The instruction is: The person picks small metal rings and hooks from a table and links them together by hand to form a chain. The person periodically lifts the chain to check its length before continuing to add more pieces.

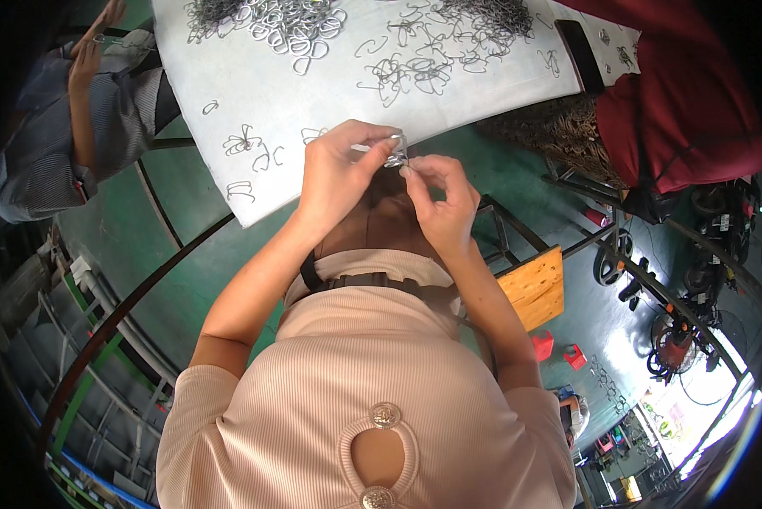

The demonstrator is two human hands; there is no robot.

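Close together just off the near edge of the white table (198,85), my two hands work on small silver metal loops (395,159). My left hand (337,174) is closed, with thumb and forefinger pinching the loops. My right hand (445,204) is closed in a fingertip pinch at their right side; a thin bent wire seems to be there, but its shape is too small to make out. To the left of my hands, several thin bent wire pieces (240,144) lie scattered on the table.
Silver D-shaped rings (300,34) are heaped at the table's far side, beside tangled wire pieces (423,72). A dark flat bar (579,55) lies at the right. One person (118,110) sits left, another in a red top (686,102) right. A wooden stool (529,288) stands right.
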